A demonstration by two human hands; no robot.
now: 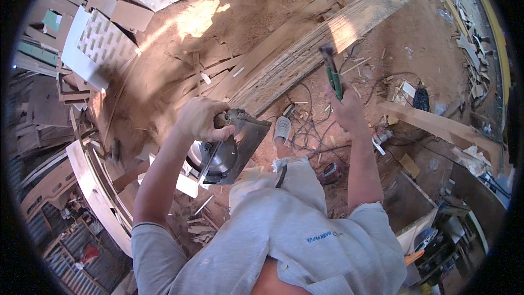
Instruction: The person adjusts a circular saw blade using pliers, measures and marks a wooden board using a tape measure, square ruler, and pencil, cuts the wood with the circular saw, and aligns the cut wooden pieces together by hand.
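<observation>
My left hand [201,121] is wrapped round the grip of a circular saw [252,141]. The saw hangs tilted in front of my left hip, its dark flat base and round shiny blade [219,159] showing. On the other side, my right hand [349,112] is closed on the green handle of a hammer [333,76], whose dark head points away from me. Beyond both hands a long, rough wooden plank [305,57] slants from near the saw up to the far right. The hammer head overlaps the plank's edge in view; whether they touch I cannot tell.
Loose black cords [311,125] lie tangled on the dirt floor beside my foot [282,128]. A red and dark power tool [332,173] rests near my right leg. Boards [442,123] lie at right; stacked panels [106,38] stand far left. Wood scraps litter the ground.
</observation>
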